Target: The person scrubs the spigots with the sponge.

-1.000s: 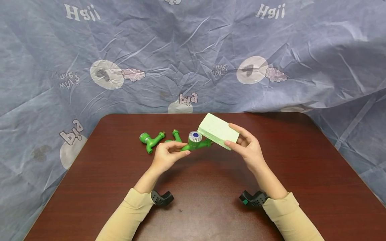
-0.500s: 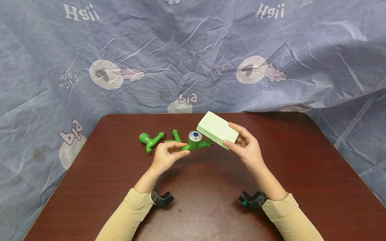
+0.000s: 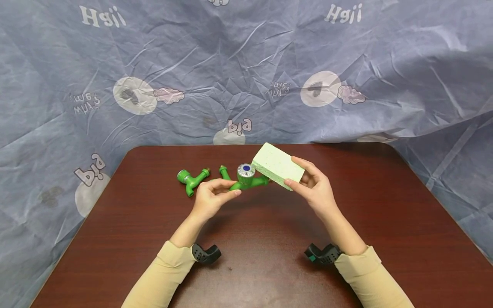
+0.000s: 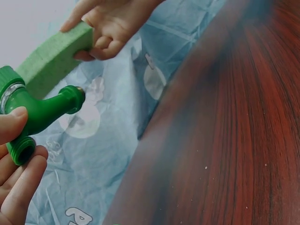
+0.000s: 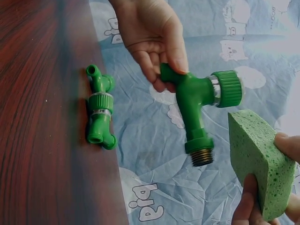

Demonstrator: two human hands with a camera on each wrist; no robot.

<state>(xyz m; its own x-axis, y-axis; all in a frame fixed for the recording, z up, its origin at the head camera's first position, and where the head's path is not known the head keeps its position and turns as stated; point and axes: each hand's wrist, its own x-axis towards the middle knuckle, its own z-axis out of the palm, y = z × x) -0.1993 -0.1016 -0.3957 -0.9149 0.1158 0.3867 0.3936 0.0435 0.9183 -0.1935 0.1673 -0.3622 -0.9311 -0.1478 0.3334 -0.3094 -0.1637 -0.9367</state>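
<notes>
My left hand point(image 3: 209, 197) pinches a green faucet point(image 5: 191, 101) by its spout end, holding it above the table. The faucet has a ribbed green knob with a silver ring and a blue-centred cap, and a brass-coloured threaded end that points right in the head view. In my right hand point(image 3: 317, 188) is a light green sponge point(image 3: 278, 166), gripped between thumb and fingers at its right end. The sponge's left end is close to the faucet's knob; in the head view it overlaps the threaded end. The right wrist view shows a gap between sponge and knob.
On the table point(image 3: 358, 205), a second green faucet point(image 3: 192, 180) lies left of the held one. Another green faucet point(image 3: 224, 172) lies behind my left hand, partly hidden by it. A wrinkled blue-grey printed cloth point(image 3: 246, 72) hangs behind the table's back edge.
The held faucet has shifted slightly left and up, and its knob tilts a little differently. The sponge has moved slightly left and stays in my right hand.
</notes>
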